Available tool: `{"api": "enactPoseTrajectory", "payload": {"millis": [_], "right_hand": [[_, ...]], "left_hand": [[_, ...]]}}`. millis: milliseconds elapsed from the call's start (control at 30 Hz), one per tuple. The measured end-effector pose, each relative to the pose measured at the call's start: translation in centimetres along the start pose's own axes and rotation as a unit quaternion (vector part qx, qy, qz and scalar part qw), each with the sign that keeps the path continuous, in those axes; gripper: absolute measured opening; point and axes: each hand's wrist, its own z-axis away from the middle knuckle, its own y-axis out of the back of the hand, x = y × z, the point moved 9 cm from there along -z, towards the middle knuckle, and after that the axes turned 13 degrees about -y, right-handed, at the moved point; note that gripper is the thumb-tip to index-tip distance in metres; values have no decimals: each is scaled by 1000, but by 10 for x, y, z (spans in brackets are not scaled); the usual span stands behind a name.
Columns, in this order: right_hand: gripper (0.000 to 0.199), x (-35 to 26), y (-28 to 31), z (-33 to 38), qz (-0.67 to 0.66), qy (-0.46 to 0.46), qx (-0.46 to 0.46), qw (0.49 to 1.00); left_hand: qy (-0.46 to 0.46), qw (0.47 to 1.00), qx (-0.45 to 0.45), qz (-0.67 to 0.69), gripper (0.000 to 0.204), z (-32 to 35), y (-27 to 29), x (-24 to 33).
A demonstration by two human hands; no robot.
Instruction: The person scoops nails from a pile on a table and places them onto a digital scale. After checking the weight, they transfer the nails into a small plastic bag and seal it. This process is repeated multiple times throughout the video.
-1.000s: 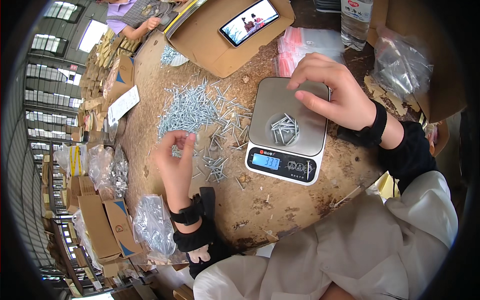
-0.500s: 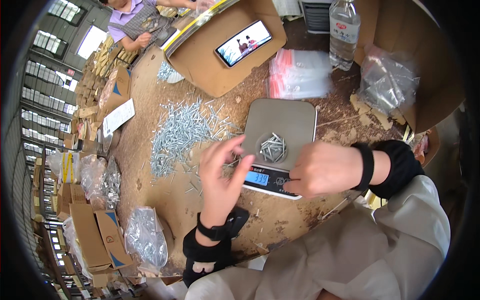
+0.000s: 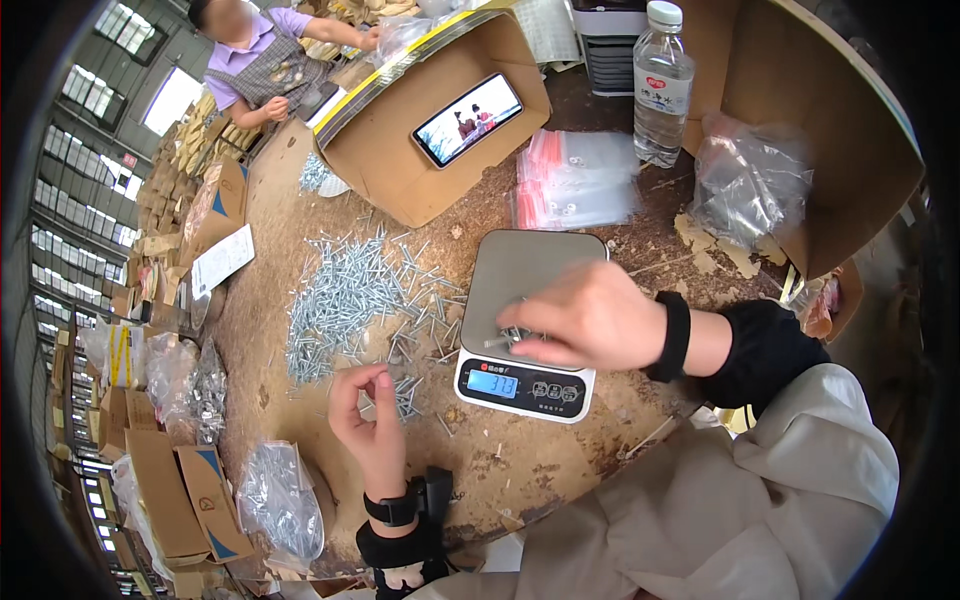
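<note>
A small grey-topped digital scale (image 3: 530, 262) with a lit display stands in front of me. My right hand (image 3: 590, 318), blurred by motion, is over its plate, thumb and fingers closed around a few silver screws (image 3: 512, 338). It mostly hides the small clear dish seen there earlier. To the left of the scale, my left hand (image 3: 368, 420) is above the table with fingers curled and thumb near the index finger; whether anything small is pinched there cannot be made out. Just beyond it spreads a loose heap of silver screws (image 3: 345, 305).
An open carton (image 3: 385, 185) holding a phone (image 3: 468, 120) lies beyond the heap. Zip bags (image 3: 575, 185), a water bottle (image 3: 662, 95) and a crumpled plastic bag (image 3: 750, 180) stand at the back right. A bagged box (image 3: 285, 505) is at lower left. Another person (image 3: 270, 65) works at far left.
My right hand has moved from the scale's front right edge onto the dish of screws. My left hand has drawn away to the left and curled. The scale's reading has changed.
</note>
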Motion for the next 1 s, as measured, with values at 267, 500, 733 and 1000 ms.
{"api": "enactPoseTrajectory", "payload": {"millis": [267,500,733,1000], "right_hand": [[30,152,37,-27,142,-206,48,967],[28,226,8,-11,118,-204,-16,972],[15,213,31,-16,83,-287,0,954],[9,100,86,-23,32,-91,197,976]], "left_hand": [[8,999,-45,-4,4,-1,-6,-3],[12,998,-57,-7,4,2,-9,-10],[22,997,-70,-22,4,4,-11,-11],[-15,995,-94,-32,8,0,-13,4]]}}
